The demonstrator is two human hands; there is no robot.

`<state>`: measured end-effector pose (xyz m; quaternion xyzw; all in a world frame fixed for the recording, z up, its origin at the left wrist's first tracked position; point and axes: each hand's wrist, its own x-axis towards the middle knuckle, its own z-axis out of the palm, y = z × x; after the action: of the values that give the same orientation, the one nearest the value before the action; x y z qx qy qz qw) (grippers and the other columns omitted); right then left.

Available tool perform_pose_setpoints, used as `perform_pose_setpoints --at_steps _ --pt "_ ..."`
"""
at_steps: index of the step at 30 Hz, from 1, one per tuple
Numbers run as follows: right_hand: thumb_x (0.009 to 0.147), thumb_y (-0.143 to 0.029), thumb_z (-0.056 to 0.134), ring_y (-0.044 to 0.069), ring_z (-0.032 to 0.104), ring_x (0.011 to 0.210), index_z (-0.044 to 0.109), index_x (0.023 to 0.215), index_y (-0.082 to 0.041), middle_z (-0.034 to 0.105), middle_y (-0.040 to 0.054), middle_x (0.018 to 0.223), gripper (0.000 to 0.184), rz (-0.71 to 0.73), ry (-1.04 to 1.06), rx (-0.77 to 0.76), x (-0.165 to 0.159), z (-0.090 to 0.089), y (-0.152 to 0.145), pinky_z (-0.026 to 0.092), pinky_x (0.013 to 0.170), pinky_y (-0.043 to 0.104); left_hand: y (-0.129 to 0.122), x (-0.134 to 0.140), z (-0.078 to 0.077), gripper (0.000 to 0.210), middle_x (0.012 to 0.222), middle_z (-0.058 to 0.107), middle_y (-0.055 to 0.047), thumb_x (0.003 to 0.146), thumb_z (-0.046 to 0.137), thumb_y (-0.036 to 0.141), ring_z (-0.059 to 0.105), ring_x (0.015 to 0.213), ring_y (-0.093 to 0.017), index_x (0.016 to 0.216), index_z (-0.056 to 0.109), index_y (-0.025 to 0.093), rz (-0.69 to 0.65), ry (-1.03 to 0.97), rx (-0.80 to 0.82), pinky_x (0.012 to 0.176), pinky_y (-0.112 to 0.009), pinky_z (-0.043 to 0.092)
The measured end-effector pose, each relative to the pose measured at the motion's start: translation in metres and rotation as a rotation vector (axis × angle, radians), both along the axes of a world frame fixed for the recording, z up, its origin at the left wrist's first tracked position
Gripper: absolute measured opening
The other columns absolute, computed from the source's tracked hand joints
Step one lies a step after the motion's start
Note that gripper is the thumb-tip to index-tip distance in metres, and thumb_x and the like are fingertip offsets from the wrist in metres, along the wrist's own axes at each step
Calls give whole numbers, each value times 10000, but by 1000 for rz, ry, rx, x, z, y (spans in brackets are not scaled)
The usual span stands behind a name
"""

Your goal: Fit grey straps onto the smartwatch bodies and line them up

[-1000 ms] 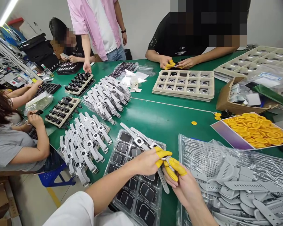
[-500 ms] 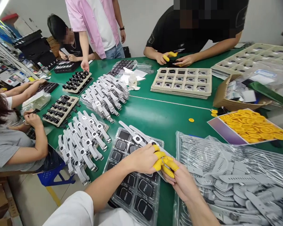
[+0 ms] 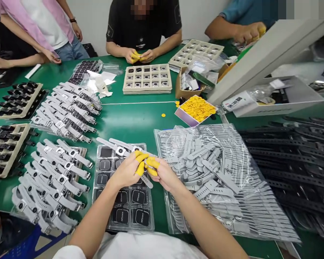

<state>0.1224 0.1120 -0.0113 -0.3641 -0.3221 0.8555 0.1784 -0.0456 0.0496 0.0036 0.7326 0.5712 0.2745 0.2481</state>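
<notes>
Over the tray's [image 3: 130, 205] right side, a strap end [image 3: 147, 181] points near and right. Just past it, the left hand [image 3: 128, 169] and right hand [image 3: 164, 174] pinch a grey bit [image 3: 146, 162], equally near; which way it's long is hidden. Watches [image 3: 120, 151] lie at the tray's far end.

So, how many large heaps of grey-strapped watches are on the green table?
2: the far heap, beside the white papers, and the near heap, left of the tray of square black pieces.

The finger cots [image 3: 142, 157] are yellow (straps [image 3: 201, 152], grey)
</notes>
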Motion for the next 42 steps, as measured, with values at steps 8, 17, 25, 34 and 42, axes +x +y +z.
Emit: perform_pose_setpoints --at_steps 8,17,25,34,42 --pt "745 -430 735 56 210 403 532 742 -215 384 -112 461 296 37 19 12 0 0 1 155 382 190 1 -5 4 407 1237 654 -133 996 408 148 631 1155 -253 1353 603 172 -28 65 -65 1023 -446 562" --pt "811 -479 733 68 254 402 590 794 -197 422 -105 463 316 44 93 115 5 11 4 229 379 189 -2 -3 31 504 1335 595 -159 994 456 208 577 1264 -292 1497 457 180 -106 170 -54 1085 -478 526" --pt "806 -470 719 59 182 406 560 751 -206 374 -114 466 312 74 141 31 6 9 2 155 387 198 0 -6 36 520 1297 616 -141 974 374 115 593 1206 -271 1468 517 192 -121 200 -71 1060 -455 538" --pt "923 -435 672 124 384 531 683 939 -218 516 -53 610 218 87 -80 636 14 11 7 276 511 258 -3 -26 51 512 1378 662 -127 1047 436 206 672 1200 -255 1557 389 213 15 182 -93 1008 -405 579" --pt "1019 -411 519 237 614 768 694 987 -216 702 54 849 264 473 -530 1111 41 31 20 418 658 336 -15 -115 84 374 1187 751 -102 975 414 137 690 1050 -265 1138 742 213 -3 556 -179 949 -427 561"
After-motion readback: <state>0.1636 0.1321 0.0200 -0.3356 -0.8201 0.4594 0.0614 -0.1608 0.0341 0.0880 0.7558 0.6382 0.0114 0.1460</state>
